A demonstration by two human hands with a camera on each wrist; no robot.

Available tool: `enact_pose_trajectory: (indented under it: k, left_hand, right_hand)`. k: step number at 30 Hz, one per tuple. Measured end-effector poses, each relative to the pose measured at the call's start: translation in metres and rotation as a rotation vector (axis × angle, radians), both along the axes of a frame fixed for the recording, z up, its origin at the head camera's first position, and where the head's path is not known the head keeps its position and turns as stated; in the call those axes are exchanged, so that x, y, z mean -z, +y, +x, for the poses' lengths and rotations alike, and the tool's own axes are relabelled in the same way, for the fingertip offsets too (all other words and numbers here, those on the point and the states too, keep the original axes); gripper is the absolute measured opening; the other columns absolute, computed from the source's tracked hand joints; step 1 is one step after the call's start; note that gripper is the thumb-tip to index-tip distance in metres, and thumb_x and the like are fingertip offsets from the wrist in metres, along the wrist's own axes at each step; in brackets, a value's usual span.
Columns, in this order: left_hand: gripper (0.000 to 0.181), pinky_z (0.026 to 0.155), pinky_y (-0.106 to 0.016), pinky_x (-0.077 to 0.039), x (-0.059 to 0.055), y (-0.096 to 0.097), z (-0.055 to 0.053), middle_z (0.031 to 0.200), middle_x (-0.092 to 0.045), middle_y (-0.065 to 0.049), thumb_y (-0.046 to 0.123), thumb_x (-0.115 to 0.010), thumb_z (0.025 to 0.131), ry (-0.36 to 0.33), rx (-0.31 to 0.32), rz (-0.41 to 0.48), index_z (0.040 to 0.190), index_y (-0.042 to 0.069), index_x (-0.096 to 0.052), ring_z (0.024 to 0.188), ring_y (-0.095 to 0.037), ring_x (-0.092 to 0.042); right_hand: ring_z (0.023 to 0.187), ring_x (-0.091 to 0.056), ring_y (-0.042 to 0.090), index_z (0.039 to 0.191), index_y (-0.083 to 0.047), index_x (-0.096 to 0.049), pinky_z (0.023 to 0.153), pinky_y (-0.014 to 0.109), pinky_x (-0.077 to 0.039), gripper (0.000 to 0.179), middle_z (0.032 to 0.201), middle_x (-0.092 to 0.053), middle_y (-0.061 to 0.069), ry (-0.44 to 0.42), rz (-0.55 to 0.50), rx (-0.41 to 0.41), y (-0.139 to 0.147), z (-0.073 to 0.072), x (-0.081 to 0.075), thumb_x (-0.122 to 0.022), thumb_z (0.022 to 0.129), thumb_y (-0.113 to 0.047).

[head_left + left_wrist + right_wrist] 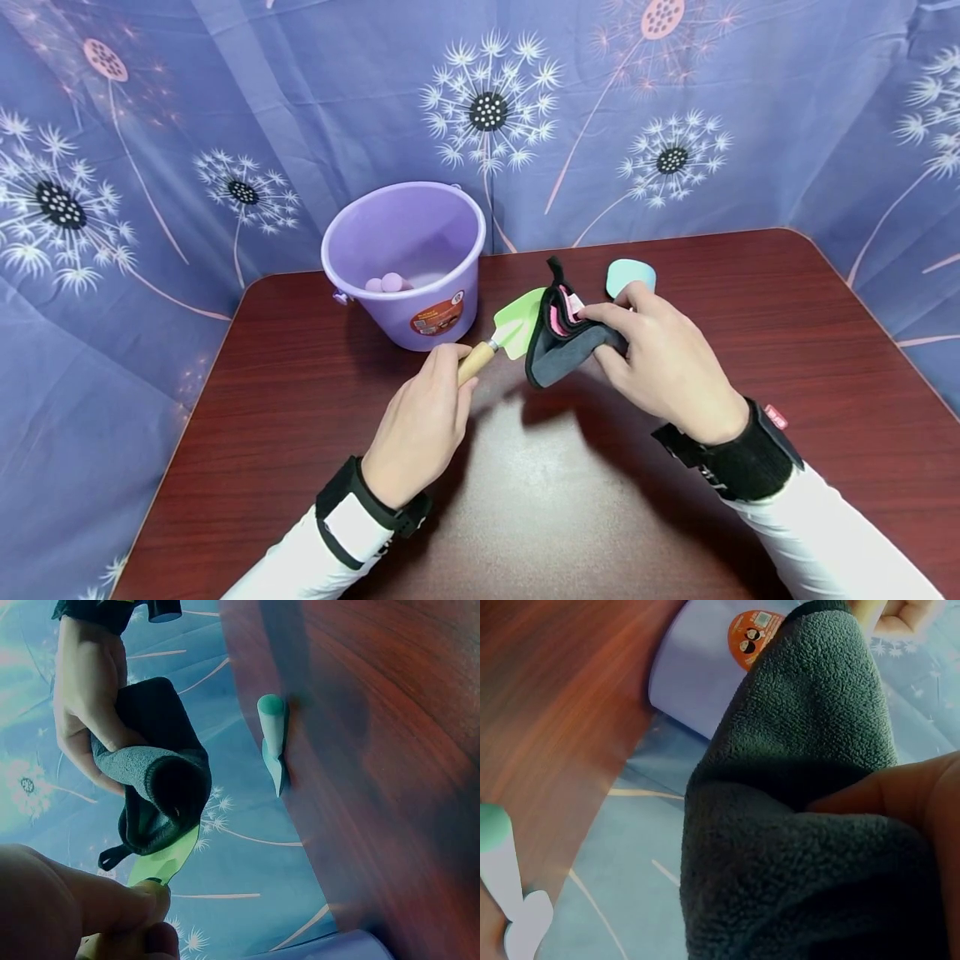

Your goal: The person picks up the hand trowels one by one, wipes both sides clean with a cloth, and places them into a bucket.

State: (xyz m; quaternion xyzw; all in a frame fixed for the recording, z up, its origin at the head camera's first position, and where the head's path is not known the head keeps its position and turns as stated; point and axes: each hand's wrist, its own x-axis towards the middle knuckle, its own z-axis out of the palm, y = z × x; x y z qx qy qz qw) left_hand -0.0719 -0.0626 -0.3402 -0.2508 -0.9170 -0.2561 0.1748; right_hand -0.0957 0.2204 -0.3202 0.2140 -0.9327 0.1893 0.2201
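Fingers of the left hand (420, 417) grip a trowel (519, 323); the right hand (667, 358) pinches soft, likely light cloth (566, 357), best held by its folds.

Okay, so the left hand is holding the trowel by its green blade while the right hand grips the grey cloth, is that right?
Not quite: the left hand holds the trowel by its wooden handle, not by its green blade, as the head view shows. The right hand does grip the grey cloth.
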Motion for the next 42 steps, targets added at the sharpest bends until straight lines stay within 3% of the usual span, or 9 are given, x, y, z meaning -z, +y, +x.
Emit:
enact_pose_trajectory:
  k: [10,27,36,42]
  left_hand:
    - [0.028,0.058,-0.033,-0.049,0.003,0.003,0.001,0.097,-0.058,-0.003,0.011,-0.065,0.094,0.006,0.026,-0.030,0.119,0.006,-0.054,0.070,-0.016,-0.059]
    - [0.029,0.060,-0.031,-0.049,0.006,0.004,0.002,0.098,-0.057,-0.001,0.011,-0.067,0.092,-0.005,0.047,-0.066,0.117,0.008,-0.054,0.074,-0.014,-0.060]
    - [0.030,0.059,-0.031,-0.048,0.006,0.003,0.002,0.097,-0.056,-0.001,0.013,-0.068,0.092,-0.005,0.049,-0.060,0.118,0.008,-0.053,0.072,-0.014,-0.058]
    - [0.028,0.059,-0.031,-0.049,0.005,0.003,0.001,0.099,-0.058,0.000,0.014,-0.067,0.094,-0.010,0.043,-0.057,0.118,0.008,-0.054,0.072,-0.013,-0.059]
  right_hand:
    - [0.072,-0.044,0.014,0.114,-0.018,-0.075,0.056,0.031,-0.038,0.041,0.094,-0.051,0.000,0.057,0.033,-0.048,-0.007,0.003,0.004,-0.058,0.078,-0.010]
    - [0.080,-0.044,0.016,0.118,-0.021,-0.073,0.061,0.031,-0.040,0.047,0.095,-0.048,-0.001,0.058,0.088,-0.172,-0.017,0.006,0.004,-0.061,0.074,-0.007]
    - [0.079,-0.043,0.021,0.117,-0.018,-0.073,0.064,0.033,-0.037,0.048,0.094,-0.048,0.003,0.131,0.124,-0.254,-0.019,0.004,0.006,-0.060,0.073,-0.003]
    - [0.079,-0.043,0.029,0.118,-0.017,-0.071,0.065,0.041,-0.039,0.044,0.097,-0.051,0.009,0.229,0.219,-0.282,-0.021,0.003,0.004,-0.058,0.078,-0.004]
